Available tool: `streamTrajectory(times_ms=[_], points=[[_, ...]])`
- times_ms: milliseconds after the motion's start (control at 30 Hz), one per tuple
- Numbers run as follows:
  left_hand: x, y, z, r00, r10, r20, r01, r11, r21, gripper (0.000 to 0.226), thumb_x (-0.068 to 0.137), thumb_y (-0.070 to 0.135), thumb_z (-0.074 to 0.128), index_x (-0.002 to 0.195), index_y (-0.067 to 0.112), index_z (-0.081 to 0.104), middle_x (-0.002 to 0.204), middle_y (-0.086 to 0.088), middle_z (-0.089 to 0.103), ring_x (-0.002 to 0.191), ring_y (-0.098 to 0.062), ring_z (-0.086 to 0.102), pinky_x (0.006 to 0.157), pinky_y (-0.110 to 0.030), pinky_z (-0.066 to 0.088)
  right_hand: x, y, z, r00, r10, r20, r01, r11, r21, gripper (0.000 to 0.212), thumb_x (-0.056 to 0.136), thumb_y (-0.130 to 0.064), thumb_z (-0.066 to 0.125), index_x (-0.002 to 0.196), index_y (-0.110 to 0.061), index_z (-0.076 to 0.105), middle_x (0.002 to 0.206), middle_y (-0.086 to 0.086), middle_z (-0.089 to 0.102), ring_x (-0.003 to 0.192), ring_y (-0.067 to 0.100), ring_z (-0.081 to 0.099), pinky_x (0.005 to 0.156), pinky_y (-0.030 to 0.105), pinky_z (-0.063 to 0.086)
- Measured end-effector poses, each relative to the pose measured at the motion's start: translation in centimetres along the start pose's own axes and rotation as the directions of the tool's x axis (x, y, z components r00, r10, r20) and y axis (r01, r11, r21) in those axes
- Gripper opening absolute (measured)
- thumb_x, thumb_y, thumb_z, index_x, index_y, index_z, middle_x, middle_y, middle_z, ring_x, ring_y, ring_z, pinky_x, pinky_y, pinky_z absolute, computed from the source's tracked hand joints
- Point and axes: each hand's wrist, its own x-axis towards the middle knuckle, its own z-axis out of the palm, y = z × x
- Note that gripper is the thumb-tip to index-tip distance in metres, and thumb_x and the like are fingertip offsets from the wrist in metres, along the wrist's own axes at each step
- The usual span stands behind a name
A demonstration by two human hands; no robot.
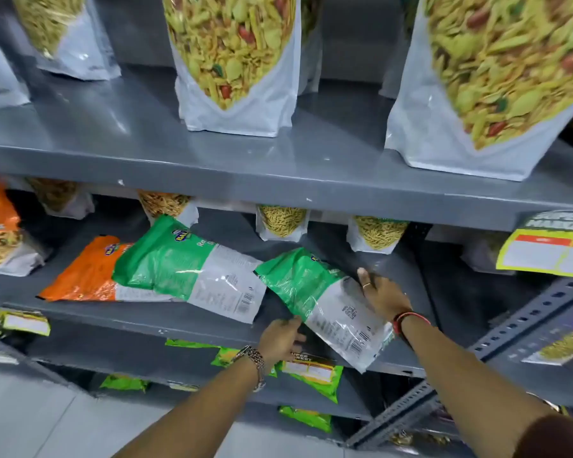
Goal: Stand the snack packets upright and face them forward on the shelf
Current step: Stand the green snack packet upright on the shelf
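While the grey metal shelf (192, 320) holds three fallen packets, the nearest, a green-and-white plastic snack packet (325, 300), lies back-up with its bottom corner overhanging the front edge. Its neighbours, another green-and-white packet (186, 271) and an orange packet (86, 276), crowd the left, so tipping it upright rightward seems wiser. The right hand (382, 294) presses flat on top; the left hand (280, 337) pinches its lower edge.

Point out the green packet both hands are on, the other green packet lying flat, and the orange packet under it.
held green packet (298, 285), head view, green upper half
flat green packet (166, 259), head view, green middle
orange packet (83, 279), head view, orange face
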Motion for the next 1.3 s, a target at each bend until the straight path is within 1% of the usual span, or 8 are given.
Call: streamTrajectory(times_ms=[167,300,400,500,733,900,1067,1300], points=[[2.7,0.0,0.8,0.994,-0.03,-0.101,0.008,0.978,-0.208,0.032,0.091,0.031,0.053,0.1,0.001,0.06,0.074,-0.005,0.063,0.064,-0.019,0.062,0.059,-0.028,0.054,3.9,-0.1,0.7,0.977,0.137,0.162,-0.168,0.967,0.191,0.03,0.097,-0.032,0.036,0.071,-0.022,0.046,0.076,0.005,0.048,0.075,0.023,0.05,0.067,0.025,0.044],[3.0,0.2,0.7,0.991,-0.018,-0.13,-0.032,0.928,-0.37,0.016,0.092,0.012,0.052,0.079,0.005,0.055,0.074,-0.005,0.059,0.065,-0.018,0.059,0.051,-0.021,0.055,4.0,0.3,0.9,0.964,0.163,0.209,-0.226,0.918,0.325,0.01,0.091,-0.02,0.051,0.091,-0.015,0.059,0.073,0.003,0.057,0.067,0.017,0.053,0.063,0.026,0.044],[2.1,0.5,0.8,0.992,-0.039,-0.123,-0.032,0.847,-0.53,0.016,0.093,0.005,0.048,0.079,0.004,0.055,0.078,-0.007,0.059,0.07,-0.021,0.059,0.068,-0.033,0.057,2.8,1.9,0.9,0.93,0.26,0.262,-0.352,0.838,0.417,0.017,0.089,-0.004,0.046,0.077,-0.006,0.057,0.055,0.008,0.056,0.048,0.016,0.051,0.05,0.02,0.04],[1.3,0.7,0.2,0.981,0.03,-0.19,-0.121,0.866,-0.485,0.021,0.095,0.01,0.046,0.075,0.013,0.052,0.076,-0.005,0.058,0.067,-0.018,0.056,0.047,-0.019,0.055,1.5,3.3,0.8,0.912,0.322,0.253,-0.407,0.783,0.47,0.033,0.086,0.001,0.05,0.058,-0.015,0.045,0.023,-0.006,0.037,0.023,0.004,0.031,0.034,0.01,0.026],[-0.3,5.1,-1.3,0.916,0.337,-0.216,-0.39,0.872,-0.296,0.019,0.095,0.021,0.048,0.076,0.024,0.049,0.082,-0.004,0.052,0.073,-0.018,0.052,0.066,-0.026,0.048,-0.4,1.5,-1.7,0.949,0.304,0.086,-0.271,0.645,0.714,0.032,0.086,0.002,0.048,0.062,-0.016,0.058,0.05,-0.002,0.053,0.039,0.006,0.048,0.039,0.016,0.042],[0.5,8.9,-2.3,0.812,0.537,-0.227,-0.563,0.824,-0.063,0.012,0.094,0.028,0.046,0.083,0.024,0.051,0.083,-0.004,0.057,0.087,-0.021,0.053,0.09,-0.042,0.05,0.6,-0.4,-3.1,0.96,0.269,-0.081,-0.112,0.633,0.766,0.036,0.085,0.005,0.044,0.064,-0.021,0.057,0.08,0.01,0.062,0.074,0.023,0.057,0.074,0.039,0.055],[2.0,8.7,-1.5,0.722,0.635,-0.275,-0.615,0.771,0.166,0.01,0.095,0.022,0.045,0.088,0.015,0.05,0.071,-0.016,0.051,0.074,-0.021,0.049,0.077,-0.042,0.049,1.3,0.7,-0.2,0.925,0.336,-0.178,-0.122,0.706,0.698,0.019,0.085,-0.002,0.055,0.07,-0.01,0.063,0.083,0.012,0.062,0.082,0.021,0.054,0.091,0.046,0.049],[3.6,7.1,-0.9,0.867,0.407,-0.286,-0.369,0.912,0.18,0.041,0.097,0.034,0.034,0.121,0.005,0.051,0.126,-0.021,0.058,0.113,-0.033,0.056,0.093,-0.036,0.046,0.2,0.5,-0.2,0.965,0.261,-0.029,-0.089,0.431,0.898,0.029,0.099,-0.01,0.035,0.102,-0.002,0.063,0.116,0.023,0.061,0.103,0.03,0.058,0.094,0.037,0.045]])
